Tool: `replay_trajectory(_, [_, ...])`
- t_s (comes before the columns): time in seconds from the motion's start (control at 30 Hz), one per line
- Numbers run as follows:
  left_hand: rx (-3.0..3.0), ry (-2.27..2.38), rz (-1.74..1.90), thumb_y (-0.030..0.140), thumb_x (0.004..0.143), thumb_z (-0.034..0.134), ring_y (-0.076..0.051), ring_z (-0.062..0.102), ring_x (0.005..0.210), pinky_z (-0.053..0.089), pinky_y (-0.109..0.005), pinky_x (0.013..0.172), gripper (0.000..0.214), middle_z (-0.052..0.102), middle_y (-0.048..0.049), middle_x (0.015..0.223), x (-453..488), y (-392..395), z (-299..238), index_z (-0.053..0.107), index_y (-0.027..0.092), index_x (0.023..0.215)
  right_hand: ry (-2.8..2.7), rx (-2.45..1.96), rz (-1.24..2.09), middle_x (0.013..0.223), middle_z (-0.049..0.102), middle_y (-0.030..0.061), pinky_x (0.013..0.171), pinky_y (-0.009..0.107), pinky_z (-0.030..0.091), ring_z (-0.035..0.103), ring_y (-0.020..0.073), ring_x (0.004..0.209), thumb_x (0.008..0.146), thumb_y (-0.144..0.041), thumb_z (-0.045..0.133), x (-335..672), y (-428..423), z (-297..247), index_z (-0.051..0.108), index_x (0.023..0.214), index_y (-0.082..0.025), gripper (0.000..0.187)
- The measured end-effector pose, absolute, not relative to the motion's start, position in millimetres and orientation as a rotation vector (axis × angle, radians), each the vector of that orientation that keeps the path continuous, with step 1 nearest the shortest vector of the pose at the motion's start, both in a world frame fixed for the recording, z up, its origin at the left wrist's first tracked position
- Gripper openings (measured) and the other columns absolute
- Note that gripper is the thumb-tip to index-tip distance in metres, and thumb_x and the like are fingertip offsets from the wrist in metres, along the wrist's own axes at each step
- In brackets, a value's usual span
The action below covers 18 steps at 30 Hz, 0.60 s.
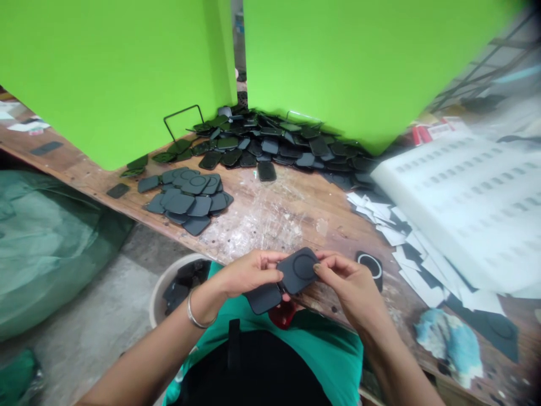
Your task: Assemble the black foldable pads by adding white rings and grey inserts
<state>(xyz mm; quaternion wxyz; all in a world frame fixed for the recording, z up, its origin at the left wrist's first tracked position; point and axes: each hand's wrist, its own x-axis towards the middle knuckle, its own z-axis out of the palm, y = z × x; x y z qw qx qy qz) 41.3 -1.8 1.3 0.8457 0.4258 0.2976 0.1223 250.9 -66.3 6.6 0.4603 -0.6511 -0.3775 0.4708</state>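
Both my hands meet at the near edge of a worn wooden table (279,217). My left hand (245,274) pinches a dark square pad (301,269) with a ring pressed into its face, and a second dark pad (262,298) sits beneath it in the same hand. My right hand (344,282) grips the ringed pad's right edge with curled fingers. A silver bangle (195,313) circles my left wrist. Something red (282,316) shows just under the pads.
A small stack of dark pads (188,198) lies left, a big heap (274,144) at the back under green panels (110,73). White slips (406,248), a white slotted tray (469,197), a blue cloth (450,338) and a black ring piece (371,265) lie right. A bucket (163,290) stands below.
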Motion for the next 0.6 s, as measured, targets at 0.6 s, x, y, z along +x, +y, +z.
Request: replay_trajectory(0.6, [1.005,0.644,0.310,0.024,0.084,0.065,-0.017,0.072,0.072,0.058,-0.025,0.066,0.056,0.075,-0.0073,0.086,41.0,-6.1,3.3,0.056,0.019,0.139,-1.113,-1.677,0.954,0.093,0.067,0.0108,0.075,0.034,0.049,0.063,0.0249,0.089,0.066,-0.040,0.067,242.5,-62.7,11.1,0.057,0.052,-0.020,0.027])
